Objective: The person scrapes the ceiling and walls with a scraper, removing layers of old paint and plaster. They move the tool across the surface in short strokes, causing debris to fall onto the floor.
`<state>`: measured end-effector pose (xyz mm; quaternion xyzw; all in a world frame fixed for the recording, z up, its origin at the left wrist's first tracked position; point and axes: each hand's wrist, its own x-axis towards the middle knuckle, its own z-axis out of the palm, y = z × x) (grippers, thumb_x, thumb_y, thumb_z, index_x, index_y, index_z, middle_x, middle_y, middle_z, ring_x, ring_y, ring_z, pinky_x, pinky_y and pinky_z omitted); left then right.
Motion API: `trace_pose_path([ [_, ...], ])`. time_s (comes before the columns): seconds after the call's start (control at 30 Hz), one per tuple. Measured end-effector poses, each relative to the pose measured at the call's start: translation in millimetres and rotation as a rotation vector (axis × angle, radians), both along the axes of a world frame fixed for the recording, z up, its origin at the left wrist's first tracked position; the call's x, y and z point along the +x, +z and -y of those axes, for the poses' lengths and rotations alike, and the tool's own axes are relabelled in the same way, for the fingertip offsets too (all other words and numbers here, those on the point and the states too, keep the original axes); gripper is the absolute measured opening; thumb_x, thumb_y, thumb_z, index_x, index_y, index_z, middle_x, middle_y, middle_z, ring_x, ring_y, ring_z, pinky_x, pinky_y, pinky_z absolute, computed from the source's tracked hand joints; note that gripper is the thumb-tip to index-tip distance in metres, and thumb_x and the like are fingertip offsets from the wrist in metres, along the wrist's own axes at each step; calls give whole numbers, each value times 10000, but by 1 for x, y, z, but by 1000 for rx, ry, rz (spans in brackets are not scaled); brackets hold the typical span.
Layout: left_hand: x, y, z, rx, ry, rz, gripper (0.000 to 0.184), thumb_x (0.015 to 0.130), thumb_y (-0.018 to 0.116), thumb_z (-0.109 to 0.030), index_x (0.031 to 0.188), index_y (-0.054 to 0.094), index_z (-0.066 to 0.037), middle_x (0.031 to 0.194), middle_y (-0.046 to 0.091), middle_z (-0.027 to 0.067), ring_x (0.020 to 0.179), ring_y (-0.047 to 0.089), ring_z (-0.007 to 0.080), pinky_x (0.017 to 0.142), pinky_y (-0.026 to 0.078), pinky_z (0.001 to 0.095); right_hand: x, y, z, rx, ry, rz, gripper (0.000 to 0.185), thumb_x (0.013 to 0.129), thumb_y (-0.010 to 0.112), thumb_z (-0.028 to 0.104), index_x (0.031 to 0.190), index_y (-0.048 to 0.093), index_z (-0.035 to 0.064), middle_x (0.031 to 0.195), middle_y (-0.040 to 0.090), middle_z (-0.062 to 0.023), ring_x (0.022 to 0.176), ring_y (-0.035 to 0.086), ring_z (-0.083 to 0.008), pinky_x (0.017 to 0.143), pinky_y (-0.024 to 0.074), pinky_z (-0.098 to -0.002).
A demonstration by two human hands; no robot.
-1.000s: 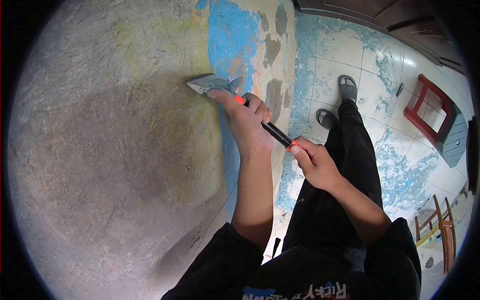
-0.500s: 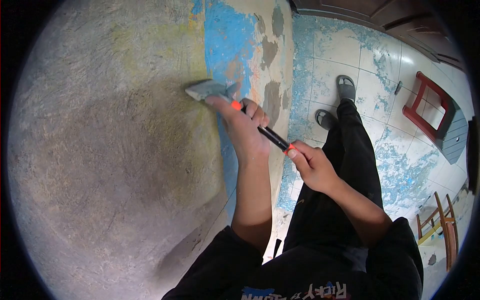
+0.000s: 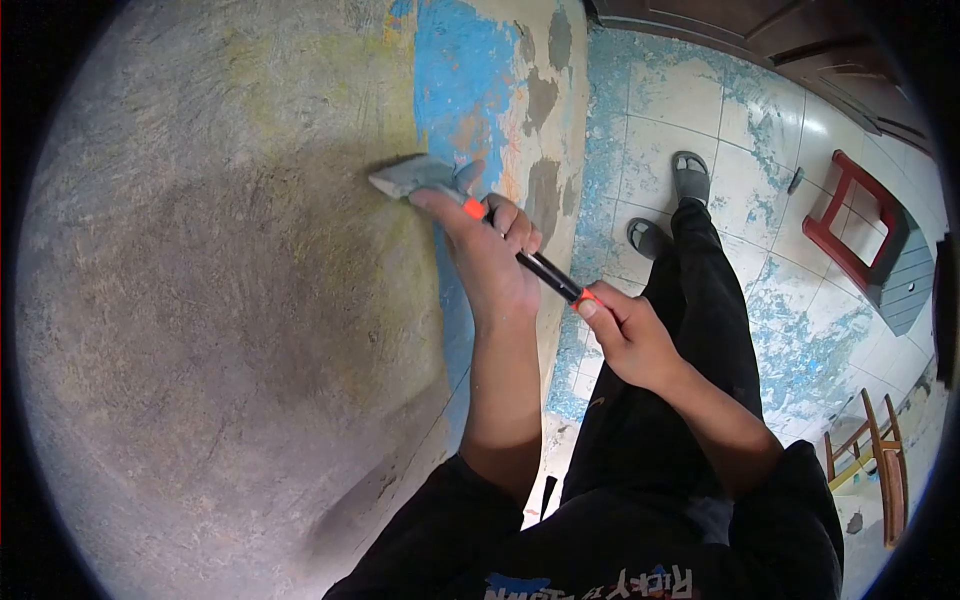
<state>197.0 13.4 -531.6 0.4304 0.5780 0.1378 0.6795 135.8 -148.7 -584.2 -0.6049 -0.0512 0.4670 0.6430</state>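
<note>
A scraper (image 3: 545,271) with a black handle, orange accents and a dusty grey head slants across the view. Its head lies at the wall (image 3: 230,330), on the worn grey-yellow surface next to a strip of peeling blue paint (image 3: 460,75). My left hand (image 3: 490,250) is closed around the upper handle just behind the head, the thumb stretched along the head. Lower down, my right hand (image 3: 628,335) grips the orange end of the handle. Whether the blade edge touches the wall I cannot tell.
Pale floor tiles (image 3: 675,90) with blue stains lie to the right, under my sandalled feet. A red and grey stool (image 3: 850,225) lies on its side there. Farther down is a wooden frame-like piece (image 3: 890,470). A dark brown door (image 3: 700,25) stands at the top.
Both hands and the scraper hold nearly the same position. The view has shifted very slightly.
</note>
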Motion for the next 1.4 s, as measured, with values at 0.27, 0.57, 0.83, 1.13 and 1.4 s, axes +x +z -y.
trace_pose_path([
  [0.27,10,-6,0,44,-79,62,711,949,283,-763,1140,475,-106,646,303,-36,503,252,91,500,267,256,15,-7,1,-16,29,-1,237,1026,538,278,994,624,59,581,445,-96,503,439,-183,519,387,-338],
  [0.57,11,-2,5,73,-19,-11,717,962,266,-749,1171,491,-101,645,288,-38,506,246,94,506,259,251,17,-4,3,-20,35,23,243,1026,541,279,965,600,52,564,448,-97,488,455,-205,511,386,-343],
  [0.83,3,5,-4,27,-60,17,688,958,255,-753,1073,536,-135,576,316,-42,455,263,92,464,270,251,1,8,-7,-10,-25,9,241,1029,538,275,984,609,49,569,432,-83,507,439,-168,522,390,-327],
  [1.13,10,1,-1,55,-33,42,692,961,264,-746,1055,538,-117,586,307,-39,465,267,87,455,263,246,12,5,-3,-33,0,-14,253,1026,545,287,969,608,49,571,433,-78,510,425,-166,523,387,-319],
  [1.4,31,0,-9,63,-69,34,692,973,269,-727,1091,546,-104,589,299,-37,470,265,92,457,266,246,21,5,-16,-28,-64,-29,249,1029,538,283,995,614,49,586,435,-84,515,422,-160,528,388,-329],
])
